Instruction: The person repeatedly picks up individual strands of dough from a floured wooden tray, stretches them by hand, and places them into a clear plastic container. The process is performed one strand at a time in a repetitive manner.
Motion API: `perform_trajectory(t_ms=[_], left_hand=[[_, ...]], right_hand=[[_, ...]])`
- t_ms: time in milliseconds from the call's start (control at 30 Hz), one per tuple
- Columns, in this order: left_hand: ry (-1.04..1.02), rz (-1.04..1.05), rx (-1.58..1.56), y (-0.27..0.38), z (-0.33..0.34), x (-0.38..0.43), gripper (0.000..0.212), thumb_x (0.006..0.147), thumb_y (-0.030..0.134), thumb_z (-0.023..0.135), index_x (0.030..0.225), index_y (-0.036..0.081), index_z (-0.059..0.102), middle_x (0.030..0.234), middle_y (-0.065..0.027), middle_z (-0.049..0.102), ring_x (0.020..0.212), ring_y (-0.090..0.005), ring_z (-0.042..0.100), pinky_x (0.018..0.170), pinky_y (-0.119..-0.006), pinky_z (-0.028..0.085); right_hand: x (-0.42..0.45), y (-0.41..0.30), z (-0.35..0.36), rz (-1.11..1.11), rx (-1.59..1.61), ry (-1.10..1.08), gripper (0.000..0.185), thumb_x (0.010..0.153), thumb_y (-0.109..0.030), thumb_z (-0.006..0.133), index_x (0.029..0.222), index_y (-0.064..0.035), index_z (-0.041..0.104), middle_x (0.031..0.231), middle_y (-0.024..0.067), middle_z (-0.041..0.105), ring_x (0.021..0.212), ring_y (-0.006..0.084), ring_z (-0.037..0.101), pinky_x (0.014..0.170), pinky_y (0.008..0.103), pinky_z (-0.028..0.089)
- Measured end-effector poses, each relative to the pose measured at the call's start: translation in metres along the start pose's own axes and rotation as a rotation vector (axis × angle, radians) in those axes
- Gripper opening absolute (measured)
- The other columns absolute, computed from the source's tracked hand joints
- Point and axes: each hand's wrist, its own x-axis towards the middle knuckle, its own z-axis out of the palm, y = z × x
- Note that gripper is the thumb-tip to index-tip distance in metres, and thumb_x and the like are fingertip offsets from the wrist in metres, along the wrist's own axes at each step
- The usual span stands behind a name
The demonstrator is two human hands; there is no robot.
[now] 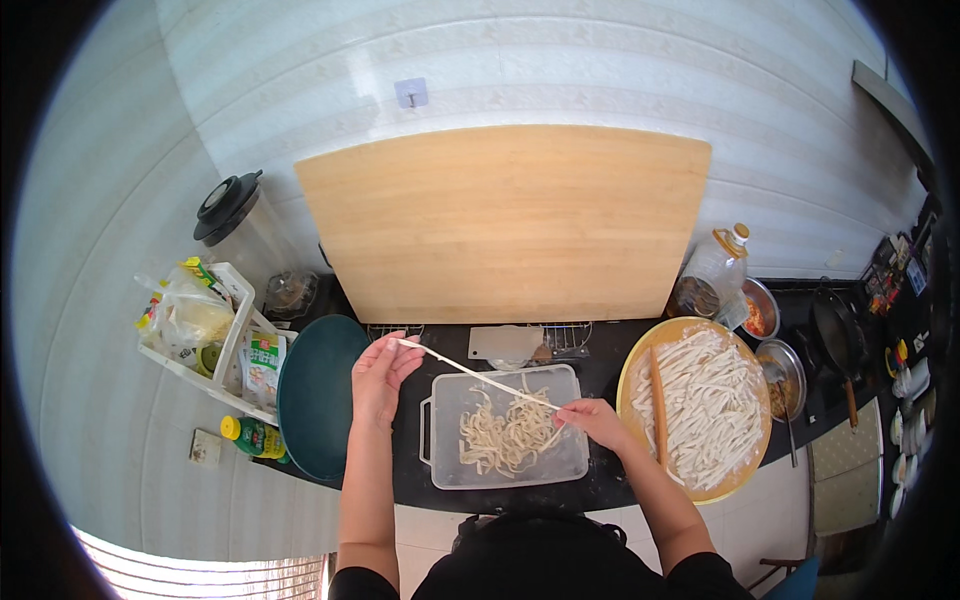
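A long strip of noodle dough (pixel 480 375) is stretched between my two hands above a plastic tray. My left hand (pixel 381 379) pinches its upper end, raised near the tray's upper left corner. My right hand (pixel 592 421) grips it lower down, over the tray's right rim, and a tail of dough hangs below the fingers. Inside the translucent tray (pixel 446 457) lies a tangle of pulled noodles (pixel 510 435). To the right, a round yellow board (pixel 637 360) carries many floured dough strips (pixel 705 409) and a wooden rolling pin (pixel 658 409).
A large wooden board (pixel 502 225) leans against the wall, with a cleaver (pixel 504 343) at its foot. At left are a dark green round tray (pixel 322 397) and a white basket (pixel 247 300). An oil bottle (pixel 712 270), metal bowls (pixel 795 367) and a wok (pixel 832 322) stand at right.
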Motion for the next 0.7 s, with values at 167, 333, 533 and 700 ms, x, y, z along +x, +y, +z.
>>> perform_trajectory(t_ms=[167,333,533,700], left_hand=[[0.064,-0.153,0.011,-0.046,-0.037,0.001,0.025,0.087,0.014,0.048,0.105,-0.004,0.051,0.097,-0.0174,0.059,0.081,-0.0215,0.062,0.069,-0.029,0.053],[-0.004,-0.334,0.148,-0.103,-0.032,-0.009,0.021,0.086,0.015,0.051,0.099,0.0,0.057,0.088,-0.0114,0.062,0.073,-0.0164,0.061,0.063,-0.025,0.05],[-0.325,-0.544,0.266,-0.158,0.016,-0.032,0.022,0.084,0.013,0.053,0.102,0.0,0.056,0.093,-0.0106,0.062,0.075,-0.0152,0.06,0.066,-0.026,0.05],[-0.456,-0.644,0.318,-0.165,0.053,-0.042,0.024,0.085,0.015,0.051,0.105,0.0,0.055,0.098,-0.0109,0.06,0.079,-0.0163,0.06,0.068,-0.027,0.049]], right_hand=[[-0.009,-0.057,-0.011,-0.097,0.036,0.046,0.021,0.083,-0.018,0.056,0.09,0.0016,0.062,0.083,0.0034,0.063,0.08,0.0082,0.056,0.075,0.0217,0.042],[-0.026,-0.1,-0.041,-0.185,0.035,0.15,0.021,0.083,-0.018,0.056,0.091,0.0003,0.062,0.079,0.0027,0.062,0.074,0.0072,0.054,0.071,0.0205,0.042],[-0.063,-0.147,-0.08,-0.212,-0.1,0.298,0.021,0.082,-0.018,0.058,0.09,0.0011,0.063,0.073,0.0021,0.06,0.07,0.0074,0.054,0.068,0.0209,0.043],[-0.089,-0.159,-0.113,-0.196,-0.136,0.345,0.02,0.081,-0.017,0.059,0.086,0.0017,0.062,0.072,0.0023,0.06,0.068,0.0078,0.054,0.064,0.0213,0.043]])
